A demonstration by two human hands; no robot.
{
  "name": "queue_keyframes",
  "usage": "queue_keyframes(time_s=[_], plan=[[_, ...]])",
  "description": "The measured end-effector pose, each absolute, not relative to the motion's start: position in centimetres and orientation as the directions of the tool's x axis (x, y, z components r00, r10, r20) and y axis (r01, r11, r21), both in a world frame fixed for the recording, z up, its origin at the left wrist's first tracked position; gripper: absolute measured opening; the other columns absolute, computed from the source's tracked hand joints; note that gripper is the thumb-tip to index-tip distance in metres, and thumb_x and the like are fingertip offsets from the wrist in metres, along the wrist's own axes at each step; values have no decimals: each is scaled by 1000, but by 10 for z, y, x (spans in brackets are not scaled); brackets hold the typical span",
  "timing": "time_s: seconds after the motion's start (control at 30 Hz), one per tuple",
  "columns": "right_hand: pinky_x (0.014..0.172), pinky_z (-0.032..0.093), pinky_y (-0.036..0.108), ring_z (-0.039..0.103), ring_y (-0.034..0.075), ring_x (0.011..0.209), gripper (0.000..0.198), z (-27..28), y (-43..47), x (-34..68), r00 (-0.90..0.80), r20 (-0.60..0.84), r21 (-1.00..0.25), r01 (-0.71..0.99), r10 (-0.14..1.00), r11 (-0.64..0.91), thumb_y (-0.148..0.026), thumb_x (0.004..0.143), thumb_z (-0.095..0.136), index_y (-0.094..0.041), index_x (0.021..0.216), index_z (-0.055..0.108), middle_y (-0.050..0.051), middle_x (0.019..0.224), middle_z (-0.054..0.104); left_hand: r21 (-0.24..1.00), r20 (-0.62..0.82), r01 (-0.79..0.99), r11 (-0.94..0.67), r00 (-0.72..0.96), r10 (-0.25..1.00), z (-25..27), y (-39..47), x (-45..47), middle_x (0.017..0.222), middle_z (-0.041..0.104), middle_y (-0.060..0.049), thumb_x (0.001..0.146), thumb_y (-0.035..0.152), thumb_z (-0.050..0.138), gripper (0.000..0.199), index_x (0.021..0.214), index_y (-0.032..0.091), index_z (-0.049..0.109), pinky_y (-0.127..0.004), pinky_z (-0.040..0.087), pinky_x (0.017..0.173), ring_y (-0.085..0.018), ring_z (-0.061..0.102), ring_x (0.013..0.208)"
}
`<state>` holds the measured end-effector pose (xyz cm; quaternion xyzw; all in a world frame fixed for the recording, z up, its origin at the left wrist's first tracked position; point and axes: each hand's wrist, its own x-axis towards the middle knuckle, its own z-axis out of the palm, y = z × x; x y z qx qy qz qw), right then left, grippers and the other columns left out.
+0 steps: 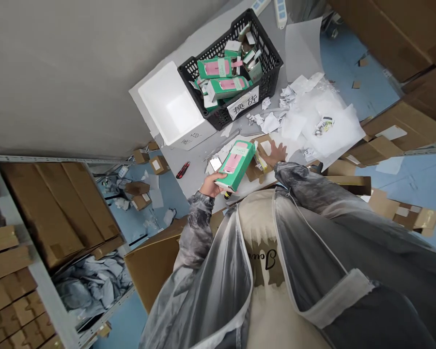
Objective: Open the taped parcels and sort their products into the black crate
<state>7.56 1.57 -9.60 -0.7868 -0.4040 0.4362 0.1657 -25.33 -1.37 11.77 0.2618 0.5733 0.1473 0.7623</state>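
My left hand [211, 186] is closed around the near end of a green and pink product box [236, 166], held tilted above the table front. To the right, my right hand [275, 153] has its fingers spread beside an opened brown cardboard carton [257, 170]; whether it touches the carton I cannot tell. Inside that carton some white and yellow material shows. Just left of the green box a small white card-like piece [215, 164] lies on the table. A black plastic crate [218, 118] behind holds several similar green and pink boxes.
A white open bin [150, 109] stands left of the crate. Crumpled paper and clear plastic wrap [312, 121] cover the table's right side. A red and black tool [182, 170] lies at the left edge. Cardboard boxes [410, 128] and shelves surround the table.
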Motion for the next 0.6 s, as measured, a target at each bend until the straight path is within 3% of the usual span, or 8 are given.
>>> queue_keyframes(time_s=[0.07, 0.13, 0.2, 0.3, 0.4, 0.5, 0.6], plan=[[155, 19, 79, 1, 52, 195, 114, -73, 16, 72, 316, -409, -719, 466, 856, -516, -83, 104, 74, -22, 195, 43, 22, 207, 24, 624, -763, 148, 767, 325, 558, 133, -1, -258, 139, 89, -16, 74, 46, 85, 103, 172, 23, 67, -67, 80, 96, -43, 91, 116], [155, 32, 66, 19, 41, 195, 99, -46, 20, 68, 255, -331, -854, 329, 908, -404, -89, 115, 45, -30, 195, 44, 13, 204, 36, 678, -734, 282, 679, 323, 598, 146, 12, -262, 142, 86, -11, 74, 49, 89, 100, 169, 29, 66, -64, 80, 95, -39, 91, 110], [145, 50, 60, 47, 38, 183, 100, -17, 27, 61, 91, -384, -915, 93, 919, -392, -97, 114, 33, -36, 193, 47, 8, 191, 57, 713, -692, 460, 529, 337, 639, 160, 26, -263, 141, 85, -8, 74, 53, 92, 96, 164, 31, 68, -60, 80, 98, -36, 90, 113], [125, 66, 60, 74, 43, 154, 117, 24, 37, 43, -207, -481, -832, -197, 852, -518, -112, 100, 49, -31, 184, 60, 10, 159, 82, 703, -577, 689, 176, 407, 708, 197, 49, -258, 141, 83, -5, 79, 57, 93, 89, 162, 32, 76, -56, 75, 112, -37, 86, 129], [119, 70, 61, 79, 46, 142, 119, 62, 42, 25, -276, -463, -770, -346, 842, -537, -113, 91, 66, -25, 171, 73, 12, 134, 89, 602, -388, 784, -154, 455, 801, 258, 59, -241, 142, 78, -5, 92, 65, 82, 76, 159, 30, 83, -57, 66, 125, -39, 80, 145], [122, 69, 64, 76, 47, 150, 116, 93, 41, 17, -207, -428, -772, -422, 880, -475, -114, 97, 56, -25, 169, 73, 13, 135, 87, 500, -164, 796, -340, 473, 865, 326, 52, -217, 153, 73, -3, 106, 74, 60, 85, 176, 26, 68, -66, 55, 134, -40, 75, 156], [121, 68, 69, 70, 48, 159, 114, 106, 43, 17, -173, -394, -813, -393, 903, -430, -114, 106, 35, -27, 173, 67, 13, 147, 83, 398, 34, 817, -417, 441, 897, 368, 36, -192, 161, 66, -3, 111, 81, 47, 92, 184, 27, 55, -68, 58, 119, -45, 70, 162]])
